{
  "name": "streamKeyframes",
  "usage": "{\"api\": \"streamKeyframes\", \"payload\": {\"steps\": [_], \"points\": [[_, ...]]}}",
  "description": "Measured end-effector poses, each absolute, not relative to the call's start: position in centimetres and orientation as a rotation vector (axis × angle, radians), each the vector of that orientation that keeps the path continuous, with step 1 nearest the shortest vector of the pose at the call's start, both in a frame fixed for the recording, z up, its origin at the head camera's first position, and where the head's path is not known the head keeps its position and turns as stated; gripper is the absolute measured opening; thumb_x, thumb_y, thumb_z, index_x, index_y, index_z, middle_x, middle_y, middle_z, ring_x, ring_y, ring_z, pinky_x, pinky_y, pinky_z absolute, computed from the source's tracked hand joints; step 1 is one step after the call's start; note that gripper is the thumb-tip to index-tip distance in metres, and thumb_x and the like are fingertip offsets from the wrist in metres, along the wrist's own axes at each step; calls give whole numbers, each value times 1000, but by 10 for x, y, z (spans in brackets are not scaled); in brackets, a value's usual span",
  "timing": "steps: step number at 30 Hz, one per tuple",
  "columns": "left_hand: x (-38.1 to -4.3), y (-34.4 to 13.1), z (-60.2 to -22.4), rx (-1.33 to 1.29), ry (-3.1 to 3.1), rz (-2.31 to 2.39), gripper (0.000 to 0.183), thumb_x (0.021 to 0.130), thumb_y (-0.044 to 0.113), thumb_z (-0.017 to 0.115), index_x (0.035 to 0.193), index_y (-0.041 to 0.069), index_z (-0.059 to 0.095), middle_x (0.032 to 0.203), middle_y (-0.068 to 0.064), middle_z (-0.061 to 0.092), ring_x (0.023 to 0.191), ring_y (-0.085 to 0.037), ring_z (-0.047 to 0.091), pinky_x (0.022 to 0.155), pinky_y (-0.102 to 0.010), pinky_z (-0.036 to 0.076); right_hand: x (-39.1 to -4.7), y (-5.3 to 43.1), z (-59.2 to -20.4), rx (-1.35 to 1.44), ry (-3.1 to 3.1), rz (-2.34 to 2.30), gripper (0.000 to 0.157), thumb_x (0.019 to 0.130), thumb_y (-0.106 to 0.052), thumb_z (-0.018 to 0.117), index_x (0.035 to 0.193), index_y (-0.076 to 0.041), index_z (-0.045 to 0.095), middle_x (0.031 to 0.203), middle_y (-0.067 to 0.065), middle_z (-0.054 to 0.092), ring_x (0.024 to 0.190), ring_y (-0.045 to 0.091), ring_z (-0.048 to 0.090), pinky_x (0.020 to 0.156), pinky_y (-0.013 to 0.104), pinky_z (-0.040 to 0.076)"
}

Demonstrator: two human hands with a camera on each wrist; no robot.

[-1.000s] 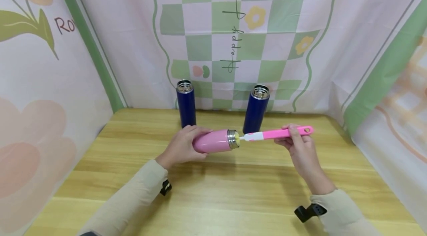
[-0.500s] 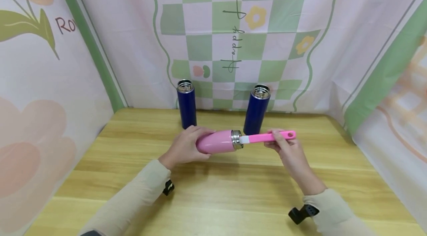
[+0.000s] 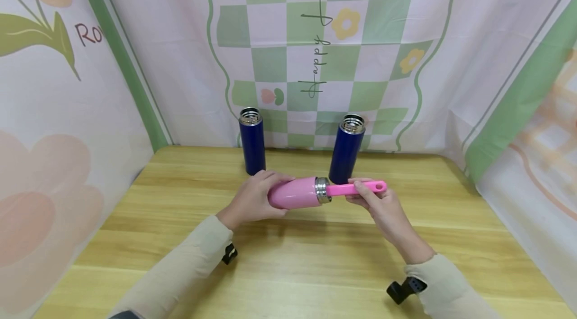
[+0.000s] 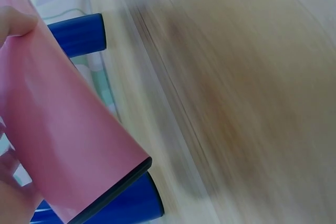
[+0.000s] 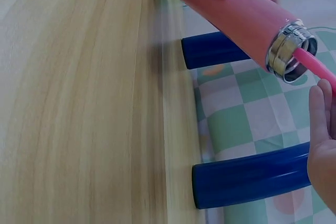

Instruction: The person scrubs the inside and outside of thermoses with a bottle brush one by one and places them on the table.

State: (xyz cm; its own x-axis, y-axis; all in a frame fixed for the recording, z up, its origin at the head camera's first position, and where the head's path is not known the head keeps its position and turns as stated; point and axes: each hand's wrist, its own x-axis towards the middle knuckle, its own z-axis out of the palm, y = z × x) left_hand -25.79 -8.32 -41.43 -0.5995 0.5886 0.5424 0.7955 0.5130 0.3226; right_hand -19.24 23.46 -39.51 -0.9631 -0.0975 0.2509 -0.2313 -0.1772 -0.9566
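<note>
My left hand (image 3: 257,198) grips a pink thermos bottle (image 3: 295,193) round its lower end and holds it sideways above the table. Its steel neck (image 5: 291,51) is uncapped and faces right. My right hand (image 3: 378,209) pinches the pink handle of a bottle brush (image 3: 347,189) between thumb and fingers. The brush's head is hidden inside the bottle, and only the handle sticks out of the mouth. In the left wrist view, the bottle's dark-edged base (image 4: 113,192) points down toward the table.
Two dark blue bottles, a left one (image 3: 253,146) and a right one (image 3: 346,151), stand upright and uncapped at the back of the wooden table (image 3: 288,264). A patterned curtain (image 3: 306,58) hangs just behind them. Both wrists carry black straps.
My right hand has moved left, pushing the brush deeper into the pink bottle; its yellow head and white neck have gone from sight. The left hand and bottle have shifted slightly right.
</note>
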Motion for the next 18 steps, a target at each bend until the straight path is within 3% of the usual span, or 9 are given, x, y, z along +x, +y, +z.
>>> {"api": "streamKeyframes", "payload": {"steps": [4,13,18], "points": [[-258,-85,-416,-1144,-2406,-777,67,70,39,87,131,24,63,122,6,63,108,-13,56,88,-39,49,-191,238,-393,384,-1922,2319,25,104,-12,56,117,6,66,109,7,71,97,16,71,89,30,54],[-259,-92,-418,-1104,-2398,-734,67,68,38,88,128,22,64,121,6,63,105,-13,55,87,-37,48,-191,253,-389,486,-1761,2315,27,107,-15,48,107,-5,73,100,7,71,92,13,69,86,29,55],[-261,-96,-420,-1070,-2427,-721,68,68,39,88,129,24,63,121,8,61,106,-11,53,88,-37,47,-188,260,-380,495,-1798,2230,29,107,-16,47,109,1,70,99,7,72,92,14,70,84,28,55]]}}
